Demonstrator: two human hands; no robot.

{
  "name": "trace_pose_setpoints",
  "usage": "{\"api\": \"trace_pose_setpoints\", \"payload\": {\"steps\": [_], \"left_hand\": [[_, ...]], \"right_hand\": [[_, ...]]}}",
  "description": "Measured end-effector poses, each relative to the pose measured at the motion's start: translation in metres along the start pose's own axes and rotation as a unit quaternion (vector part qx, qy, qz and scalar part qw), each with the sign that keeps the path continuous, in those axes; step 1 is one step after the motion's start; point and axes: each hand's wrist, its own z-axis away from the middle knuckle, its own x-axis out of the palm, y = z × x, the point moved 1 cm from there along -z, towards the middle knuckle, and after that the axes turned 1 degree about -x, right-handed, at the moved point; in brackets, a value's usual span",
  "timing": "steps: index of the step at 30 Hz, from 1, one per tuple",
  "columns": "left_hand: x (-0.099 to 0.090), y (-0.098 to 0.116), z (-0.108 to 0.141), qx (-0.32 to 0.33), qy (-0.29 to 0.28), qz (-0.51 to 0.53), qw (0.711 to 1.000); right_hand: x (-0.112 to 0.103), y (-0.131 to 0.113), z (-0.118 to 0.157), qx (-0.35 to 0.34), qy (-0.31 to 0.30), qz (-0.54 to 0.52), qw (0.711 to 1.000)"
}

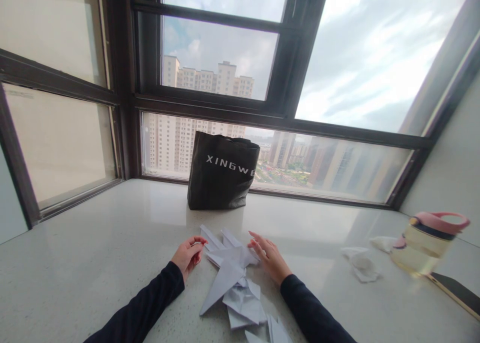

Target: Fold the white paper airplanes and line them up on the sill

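Several folded white paper pieces (pixel 225 273) lie in an overlapping heap on the pale speckled surface, running from between my hands toward the near edge. At the heap's left side is my left hand (pixel 189 254); its fingers are curled in, their tips close to the paper, and whether anything small is between them is hidden. My right hand (pixel 270 257) lies along the heap's right side, fingers stretched out and slightly spread, fingertips at the paper's edge, holding nothing. More folded paper (pixel 275 329) is cut off by the bottom of the view.
A black bag (pixel 223 175) with white lettering stands behind the paper, near the window. To the right are crumpled white tissues (pixel 362 265), a clear bottle (pixel 422 248) with a pink lid, and a dark phone (pixel 459 293). Dark-framed windows (pixel 210 105) bound the back and left.
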Motion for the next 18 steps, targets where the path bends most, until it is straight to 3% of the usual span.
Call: {"api": "trace_pose_setpoints", "payload": {"steps": [5,9,12,15,18], "left_hand": [[0.001,0.0,0.0,-0.002,0.022,0.038,0.999],[0.001,0.0,0.001,-0.004,0.029,0.038,0.999],[0.001,0.0,0.001,-0.003,0.027,0.034,0.999],[0.001,-0.001,0.0,-0.006,0.022,0.033,0.999],[0.0,-0.002,0.0,-0.004,0.017,0.025,1.0]], "right_hand": [[0.0,-0.024,0.002,-0.067,-0.03,-0.028,0.997],[-0.016,-0.04,0.003,-0.044,-0.052,-0.069,0.995],[-0.04,-0.052,0.015,-0.046,-0.134,-0.07,0.987],[-0.062,-0.059,0.042,-0.106,-0.223,-0.044,0.968],[-0.069,-0.054,0.072,-0.131,-0.279,-0.013,0.951]]}}
